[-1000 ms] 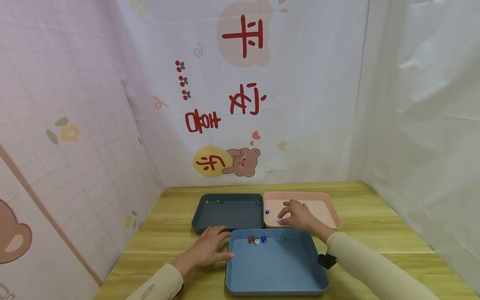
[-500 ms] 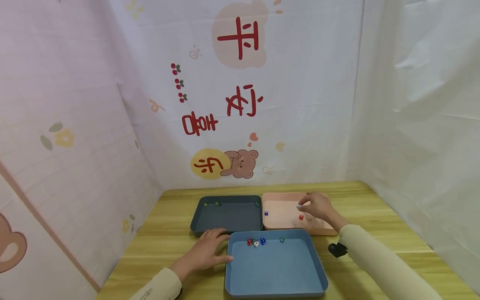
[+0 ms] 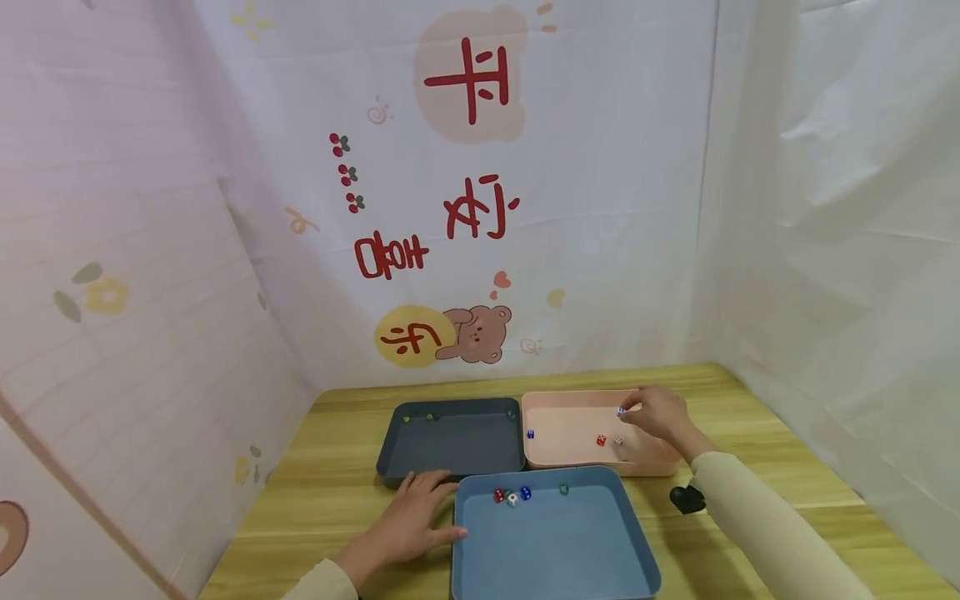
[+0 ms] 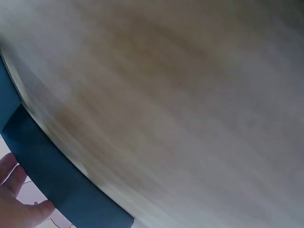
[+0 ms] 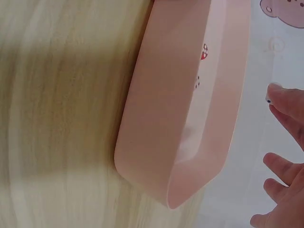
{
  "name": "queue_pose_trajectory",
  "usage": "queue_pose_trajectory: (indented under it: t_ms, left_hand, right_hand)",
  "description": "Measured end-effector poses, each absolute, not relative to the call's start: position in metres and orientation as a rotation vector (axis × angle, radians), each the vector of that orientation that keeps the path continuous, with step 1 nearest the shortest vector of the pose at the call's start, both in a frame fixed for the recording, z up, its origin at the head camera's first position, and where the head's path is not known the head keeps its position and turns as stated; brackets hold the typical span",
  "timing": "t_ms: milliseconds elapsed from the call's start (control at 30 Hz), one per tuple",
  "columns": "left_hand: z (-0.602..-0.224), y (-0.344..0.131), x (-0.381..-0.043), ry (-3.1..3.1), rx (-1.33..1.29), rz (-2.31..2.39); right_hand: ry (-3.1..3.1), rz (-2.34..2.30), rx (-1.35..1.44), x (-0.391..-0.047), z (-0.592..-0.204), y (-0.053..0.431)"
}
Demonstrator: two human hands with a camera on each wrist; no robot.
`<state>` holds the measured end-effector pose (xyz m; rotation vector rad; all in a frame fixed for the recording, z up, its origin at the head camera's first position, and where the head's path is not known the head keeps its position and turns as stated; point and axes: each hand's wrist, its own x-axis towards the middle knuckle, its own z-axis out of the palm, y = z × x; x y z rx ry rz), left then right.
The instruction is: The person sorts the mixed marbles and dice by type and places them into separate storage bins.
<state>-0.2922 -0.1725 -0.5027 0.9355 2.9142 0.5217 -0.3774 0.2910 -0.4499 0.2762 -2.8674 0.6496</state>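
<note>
My right hand point(image 3: 660, 413) pinches a small pale die point(image 3: 621, 412) between thumb and fingertips, over the right side of the pink tray point(image 3: 566, 457). In the right wrist view the held die point(image 5: 269, 99) shows a dark pip, and the other fingers spread away from it. Below lie a red die point(image 3: 602, 440) and a white die point(image 3: 618, 442), with a blue die point(image 3: 531, 434) by the left wall. My left hand point(image 3: 408, 518) has its fingers extended, thumb at the left rim of the light blue tray point(image 3: 555, 550) in front.
Along the light blue tray's back wall sit another red die point(image 3: 499, 496), a white one point(image 3: 512, 500), a blue one point(image 3: 527, 493) and green dice point(image 3: 564, 489). The dark tray point(image 3: 450, 446) at back left holds several green dice point(image 3: 431, 417). Fabric walls point(image 3: 600, 208) enclose the wooden table point(image 3: 300, 483).
My right hand has carried the die from the pink tray's front left toward its right side, uncovering the red and white dice. The left hand stays by the light blue tray.
</note>
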Motion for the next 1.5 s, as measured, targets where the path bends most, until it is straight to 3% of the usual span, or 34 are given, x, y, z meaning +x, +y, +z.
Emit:
queue_pose_trajectory:
  t_ms: [767, 1100, 1500]
  left_hand:
    - [-0.488, -0.165, -0.294, 2.878, 1.028, 0.455]
    - [-0.493, -0.165, -0.301, 2.894, 1.044, 0.451]
    - [-0.497, -0.177, -0.292, 2.915, 0.980, 0.513]
  right_hand:
    - [-2.964, 0.596, 0.188, -0.381, -0.477, 0.291]
    - [-2.821, 0.852, 0.258, -0.367, -0.462, 0.282]
    - [-2.770, 1.106, 0.208, -0.337, -0.435, 0.223]
